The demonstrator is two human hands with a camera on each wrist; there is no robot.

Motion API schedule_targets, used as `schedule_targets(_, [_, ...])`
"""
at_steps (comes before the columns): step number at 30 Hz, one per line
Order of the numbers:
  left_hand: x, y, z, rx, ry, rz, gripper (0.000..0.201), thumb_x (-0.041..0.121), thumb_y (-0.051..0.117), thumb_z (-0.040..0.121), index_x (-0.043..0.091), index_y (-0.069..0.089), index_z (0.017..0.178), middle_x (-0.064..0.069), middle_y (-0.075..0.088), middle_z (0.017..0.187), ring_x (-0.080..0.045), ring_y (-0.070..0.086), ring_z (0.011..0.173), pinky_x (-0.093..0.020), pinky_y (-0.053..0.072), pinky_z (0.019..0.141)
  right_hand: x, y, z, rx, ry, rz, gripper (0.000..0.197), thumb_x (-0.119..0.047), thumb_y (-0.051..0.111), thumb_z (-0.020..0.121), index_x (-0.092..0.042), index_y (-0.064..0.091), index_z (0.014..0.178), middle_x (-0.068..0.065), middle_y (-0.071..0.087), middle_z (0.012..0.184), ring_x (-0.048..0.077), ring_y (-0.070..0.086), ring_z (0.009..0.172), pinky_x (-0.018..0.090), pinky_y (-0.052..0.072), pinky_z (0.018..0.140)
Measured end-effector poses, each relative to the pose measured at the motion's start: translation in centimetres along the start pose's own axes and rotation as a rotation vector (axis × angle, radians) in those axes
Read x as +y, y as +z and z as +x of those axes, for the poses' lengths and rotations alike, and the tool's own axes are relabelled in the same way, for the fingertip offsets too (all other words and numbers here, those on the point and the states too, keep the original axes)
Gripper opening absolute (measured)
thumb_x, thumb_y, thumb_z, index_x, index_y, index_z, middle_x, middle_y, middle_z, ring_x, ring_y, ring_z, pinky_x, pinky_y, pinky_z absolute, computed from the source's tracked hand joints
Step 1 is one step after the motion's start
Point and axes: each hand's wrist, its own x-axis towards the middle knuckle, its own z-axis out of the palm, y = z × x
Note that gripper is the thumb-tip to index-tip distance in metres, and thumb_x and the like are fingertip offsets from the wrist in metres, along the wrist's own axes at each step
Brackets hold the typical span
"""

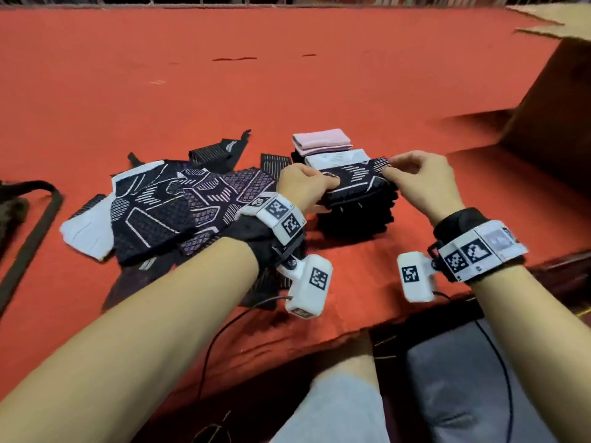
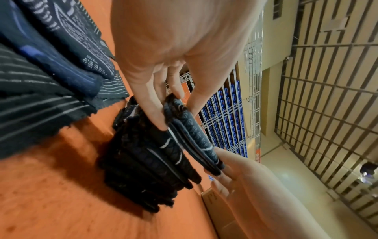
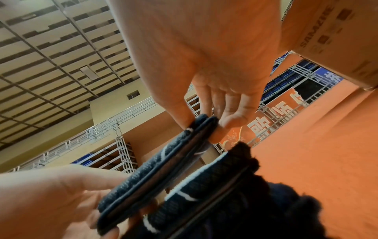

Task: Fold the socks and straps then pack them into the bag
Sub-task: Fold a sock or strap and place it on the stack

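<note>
Both hands pinch 1 folded dark sock [image 1: 358, 180], left hand [image 1: 300, 187] at one end, right hand [image 1: 422, 183] at the other, above the dark stack [image 1: 355, 219].

1. Cardboard box [image 1: 550, 100]: cut off by the right edge of the head view; contents not visible.
2. Dark strap [image 1: 28, 238]: runs out of frame at the left edge.
3. Black stack [image 1: 355, 215]: upper layers covered by the folded sock [image 1: 358, 182]; piece count indeterminable.
4. Unfolded pile [image 1: 166, 206]: lower pieces overlapped, partly behind the left wrist.
5. Left hand [image 1: 302, 187]: fingertips tucked out of sight under the sock.
</note>
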Motion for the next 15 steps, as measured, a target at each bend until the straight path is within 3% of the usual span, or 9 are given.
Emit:
schedule_targets(3, [-1.6,0.7,1.2,0.078,0.060,0.138,0.026,0.014,0.085,0.076,0.018,0.060,0.081,-0.004,0.066,0.090,-0.027,0.074,0.093,-0.047,0.064,0.069,1.6,0.8,-0.1,0.010,-0.079,-0.130,0.025,-0.026,0.072,0.086,-0.014,0.074,0.108,0.002,0.076,0.105,0.013,0.069,0.096,0.019,0.045,0.088])
schedule_targets(6, [-3.0,0.9,1.8,0.142,0.134,0.303,0.026,0.028,0.087,0.070,0.024,0.062,0.078,0.002,0.068,0.088,-0.024,0.071,0.090,-0.045,0.061,0.081,3.0,1.8,-0.1,0.003,-0.106,-0.216,0.025,-0.028,0.068,0.088,-0.016,0.073,0.109,0.002,0.076,0.108,0.022,0.070,0.100,0.028,0.049,0.092])
schedule_targets(9, [-4.0,1.2,1.9,0.136,0.155,0.352,0.025,0.030,0.086,0.074,0.023,0.063,0.080,0.005,0.065,0.089,-0.025,0.070,0.092,-0.046,0.060,0.085,3.8,2.2,0.0,-0.072,-0.058,-0.289,0.025,-0.027,0.069,0.089,-0.016,0.075,0.110,0.004,0.076,0.110,0.027,0.068,0.105,0.034,0.050,0.096])
schedule_targets(12, [-4.1,1.2,1.8,0.090,0.147,0.319,0.024,0.032,0.083,0.078,0.020,0.064,0.087,0.007,0.062,0.088,-0.023,0.070,0.089,-0.045,0.060,0.083,4.0,2.0,0.3,-0.112,-0.040,-0.334,0.023,-0.028,0.067,0.090,-0.016,0.075,0.109,0.006,0.075,0.111,0.029,0.067,0.107,0.033,0.048,0.093])
schedule_targets(15, [-2.6,-0.7,1.3,0.068,0.160,0.236,0.020,0.033,0.075,0.087,0.015,0.067,0.091,0.003,0.064,0.082,-0.016,0.066,0.075,-0.035,0.059,0.070,2.5,1.3,-0.2,0.029,-0.188,-0.394,0.024,-0.033,0.061,0.092,-0.020,0.074,0.108,0.009,0.072,0.111,0.034,0.063,0.106,0.039,0.050,0.091])
